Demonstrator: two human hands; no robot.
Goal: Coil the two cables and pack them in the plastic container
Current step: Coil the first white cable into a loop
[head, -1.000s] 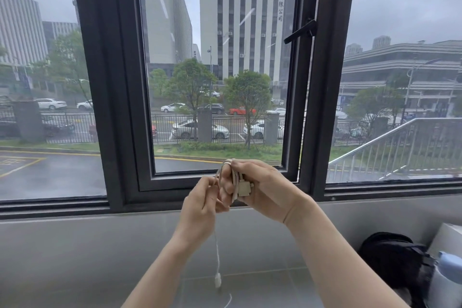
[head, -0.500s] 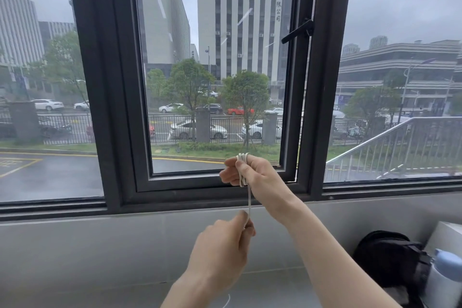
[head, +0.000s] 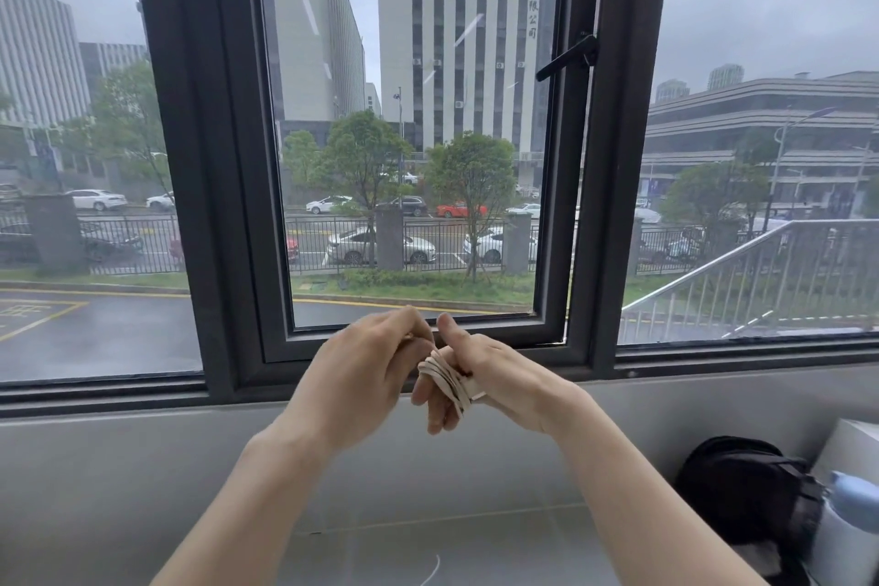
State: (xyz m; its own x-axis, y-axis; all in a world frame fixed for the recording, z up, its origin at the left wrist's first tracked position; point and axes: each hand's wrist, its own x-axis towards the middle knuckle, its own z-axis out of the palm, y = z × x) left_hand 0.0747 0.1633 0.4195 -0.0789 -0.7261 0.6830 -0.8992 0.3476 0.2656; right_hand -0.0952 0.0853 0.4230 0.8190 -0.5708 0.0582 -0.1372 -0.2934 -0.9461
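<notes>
A white cable [head: 447, 375] is wound in several loops around the fingers of my right hand [head: 490, 378], which I hold up in front of the window, thumb raised. My left hand [head: 366, 369] is right beside it on the left, its fingertips pinching the cable's free part near the loops. A short bit of white cable [head: 432, 570] shows at the bottom edge, low over the floor. The second cable and the plastic container are not in view.
A dark-framed window [head: 561, 205] fills the view ahead, with a grey sill and wall below. At the lower right sit a black bag [head: 747, 490], a white box [head: 851, 447] and a bottle with a blue cap [head: 851, 523].
My left hand has risen from below, where it pulled the cable taut, up to the right hand. More loops now lie around the right hand's fingers.
</notes>
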